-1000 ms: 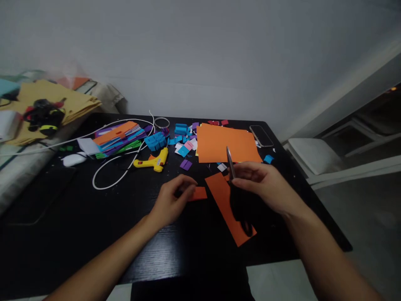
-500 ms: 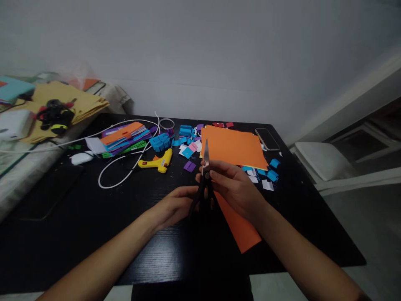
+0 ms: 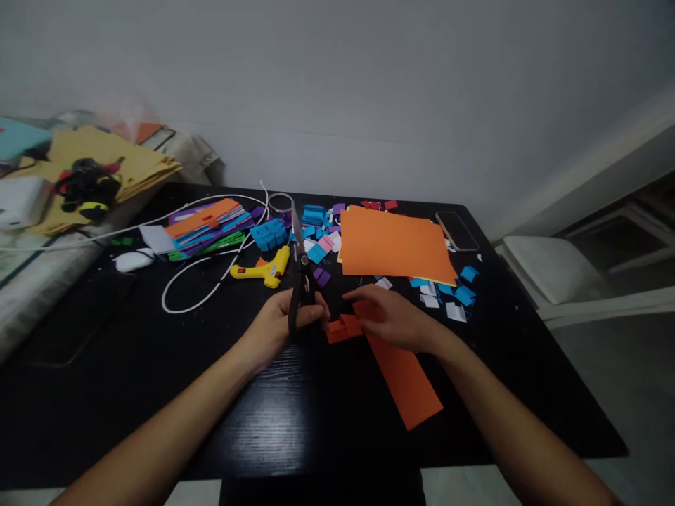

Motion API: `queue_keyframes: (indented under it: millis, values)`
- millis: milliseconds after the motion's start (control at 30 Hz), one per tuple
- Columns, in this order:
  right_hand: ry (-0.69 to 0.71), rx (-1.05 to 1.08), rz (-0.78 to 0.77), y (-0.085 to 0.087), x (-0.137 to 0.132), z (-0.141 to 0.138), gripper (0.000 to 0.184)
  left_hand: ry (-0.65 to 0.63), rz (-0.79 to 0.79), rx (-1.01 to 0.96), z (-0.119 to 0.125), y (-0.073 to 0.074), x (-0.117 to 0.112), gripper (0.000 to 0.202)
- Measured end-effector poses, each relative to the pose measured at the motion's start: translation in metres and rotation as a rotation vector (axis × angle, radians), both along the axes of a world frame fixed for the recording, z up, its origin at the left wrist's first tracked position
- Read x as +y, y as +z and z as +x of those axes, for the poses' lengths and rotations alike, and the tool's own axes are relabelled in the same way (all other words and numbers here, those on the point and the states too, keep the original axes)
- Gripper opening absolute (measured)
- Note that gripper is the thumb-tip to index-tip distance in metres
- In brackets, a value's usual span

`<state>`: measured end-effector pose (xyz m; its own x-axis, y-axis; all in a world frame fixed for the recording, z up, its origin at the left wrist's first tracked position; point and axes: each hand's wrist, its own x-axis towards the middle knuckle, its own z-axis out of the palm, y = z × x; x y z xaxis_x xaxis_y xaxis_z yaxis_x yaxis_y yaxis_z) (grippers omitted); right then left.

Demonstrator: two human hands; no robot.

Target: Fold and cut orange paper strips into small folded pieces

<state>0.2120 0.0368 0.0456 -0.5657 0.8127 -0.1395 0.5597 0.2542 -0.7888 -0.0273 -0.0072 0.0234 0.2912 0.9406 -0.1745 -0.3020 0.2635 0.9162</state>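
Observation:
My left hand [image 3: 282,323] is closed round the black handles of a pair of scissors [image 3: 298,270], whose blades point up and away from me. My right hand [image 3: 393,318] rests on the black table [image 3: 158,365] just to the right, its fingertips pinching a small folded orange paper piece [image 3: 342,329]. A long orange paper strip [image 3: 406,376] lies under and in front of my right wrist. A large orange sheet [image 3: 393,242] lies flat behind both hands.
A yellow glue gun [image 3: 261,270] with a white cable [image 3: 200,292] lies left of the scissors. Stacked coloured paper [image 3: 208,225], blue folded pieces [image 3: 268,234] and loose scraps [image 3: 448,295] surround the sheet. A phone [image 3: 456,230] lies at the back right, a white mouse [image 3: 134,260] at left.
The scissors passed from my right hand to my left and moved left. My right hand came down onto the small orange piece that the left hand had been touching.

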Motion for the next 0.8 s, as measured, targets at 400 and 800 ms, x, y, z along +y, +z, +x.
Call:
queue_keyframes:
  millis: [400,800]
  values:
    - [-0.128,0.297,-0.161,-0.015,-0.003,0.007,0.032,0.064,0.159,0.354,0.004,0.011,-0.002,0.031]
    - [-0.421,0.718,-0.330,-0.028,-0.008,0.013,0.047,-0.004,0.491,0.969,-0.006,0.005,-0.007,0.033]
